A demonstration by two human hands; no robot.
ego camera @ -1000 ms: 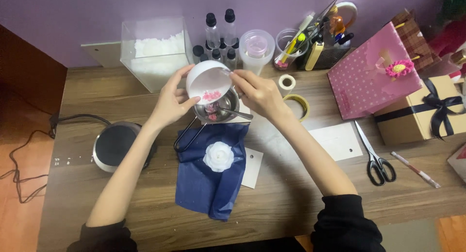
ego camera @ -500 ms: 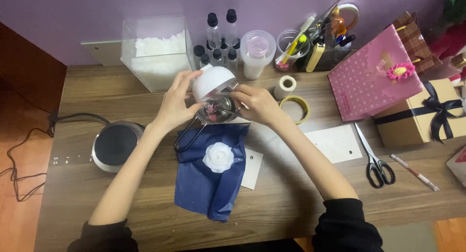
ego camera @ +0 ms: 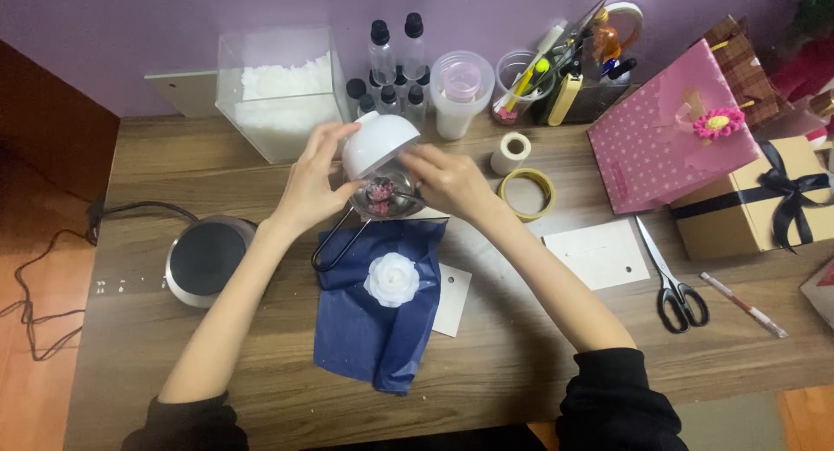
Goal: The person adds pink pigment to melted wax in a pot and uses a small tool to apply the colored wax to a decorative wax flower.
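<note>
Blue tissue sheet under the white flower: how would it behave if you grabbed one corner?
The dark blue crumpled paper sheet looks thin and creased, so probably floppy and light. The white rose-shaped flower resting on it would likely slide or tumble off if a corner lifts.

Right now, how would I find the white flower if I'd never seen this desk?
Start at the wooden desk and find the dark blue cloth near its front edge, between the person's arms. The white flower lies on that cloth, below the hands; it is the only white, petal-shaped thing on the blue.

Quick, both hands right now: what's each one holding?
Left hand: closed on the tipped white bowl.
Right hand: at the small metal pot, fingers curled; grip cannot be told.
</note>
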